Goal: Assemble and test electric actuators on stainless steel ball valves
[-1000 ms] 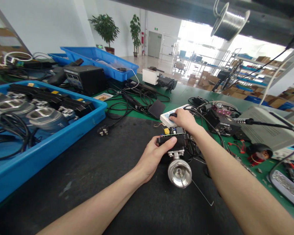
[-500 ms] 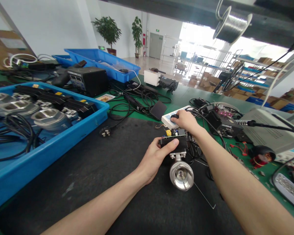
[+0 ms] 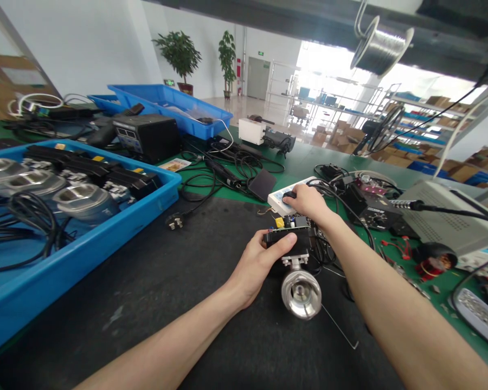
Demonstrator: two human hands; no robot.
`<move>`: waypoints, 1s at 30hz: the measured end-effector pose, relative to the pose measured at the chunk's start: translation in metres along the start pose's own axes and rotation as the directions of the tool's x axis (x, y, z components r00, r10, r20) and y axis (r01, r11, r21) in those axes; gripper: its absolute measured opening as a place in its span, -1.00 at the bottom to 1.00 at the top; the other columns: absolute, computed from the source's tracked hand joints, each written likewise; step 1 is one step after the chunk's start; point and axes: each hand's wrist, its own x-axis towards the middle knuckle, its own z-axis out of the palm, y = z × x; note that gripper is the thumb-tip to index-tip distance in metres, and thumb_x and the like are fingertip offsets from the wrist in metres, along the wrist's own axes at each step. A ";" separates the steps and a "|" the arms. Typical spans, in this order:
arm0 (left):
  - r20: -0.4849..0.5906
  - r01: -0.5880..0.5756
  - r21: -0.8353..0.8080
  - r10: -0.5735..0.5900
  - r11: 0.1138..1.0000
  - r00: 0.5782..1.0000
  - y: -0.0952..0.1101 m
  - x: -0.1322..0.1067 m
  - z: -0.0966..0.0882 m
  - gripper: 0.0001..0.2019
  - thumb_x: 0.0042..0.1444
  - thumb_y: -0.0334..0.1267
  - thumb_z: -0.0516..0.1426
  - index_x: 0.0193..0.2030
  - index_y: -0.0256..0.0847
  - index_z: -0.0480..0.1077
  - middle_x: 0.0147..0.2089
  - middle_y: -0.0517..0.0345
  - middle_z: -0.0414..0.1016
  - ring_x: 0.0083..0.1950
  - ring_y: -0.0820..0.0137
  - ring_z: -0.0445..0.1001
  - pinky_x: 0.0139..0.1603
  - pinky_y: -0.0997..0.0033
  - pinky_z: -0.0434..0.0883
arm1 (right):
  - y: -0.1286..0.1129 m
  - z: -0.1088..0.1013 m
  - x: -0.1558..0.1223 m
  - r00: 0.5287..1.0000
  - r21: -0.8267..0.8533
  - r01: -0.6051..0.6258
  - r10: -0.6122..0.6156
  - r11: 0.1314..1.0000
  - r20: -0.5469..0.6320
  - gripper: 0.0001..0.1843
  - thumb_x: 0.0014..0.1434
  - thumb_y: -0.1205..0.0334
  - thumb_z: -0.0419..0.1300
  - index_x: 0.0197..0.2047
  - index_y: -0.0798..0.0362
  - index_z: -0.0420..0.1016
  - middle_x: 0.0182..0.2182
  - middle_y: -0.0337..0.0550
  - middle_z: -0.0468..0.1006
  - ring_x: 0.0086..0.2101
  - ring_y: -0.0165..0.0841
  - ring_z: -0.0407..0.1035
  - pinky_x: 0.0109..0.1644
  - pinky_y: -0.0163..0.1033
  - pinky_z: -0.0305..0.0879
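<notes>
My left hand (image 3: 258,262) grips the black housing (image 3: 289,237) of a motorised valve on the dark mat. The valve's shiny steel body (image 3: 301,293) points toward me below the housing. A small circuit board with a yellow part (image 3: 289,222) shows on top of the housing. My right hand (image 3: 309,202) rests closed on a black knob or button on a white control box (image 3: 283,196) just behind the valve, fingers curled over it. Thin wires run from the valve toward the right.
A big blue bin (image 3: 69,216) with steel valve bodies and black cables fills the left. Behind it stand a black power supply (image 3: 148,135) and more blue trays (image 3: 174,105). Cables, a plug (image 3: 173,221), a grey instrument (image 3: 451,216) and small parts crowd the right.
Both hands stay where they were. The view has shifted slightly, and the valve's steel body sits a little lower and closer to me.
</notes>
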 end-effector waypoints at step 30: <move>0.018 -0.110 0.295 0.110 0.949 0.994 0.005 -0.024 0.005 -0.24 -0.04 -0.01 0.47 0.23 -0.12 0.25 0.10 -0.03 0.58 0.10 0.10 0.55 0.14 0.11 0.44 | 0.016 -0.034 -0.125 0.930 0.400 0.012 0.137 0.916 -0.342 -0.49 0.46 -0.14 -0.06 0.28 -0.05 0.34 0.09 -0.04 0.58 0.01 -0.30 0.51 0.13 -0.22 0.43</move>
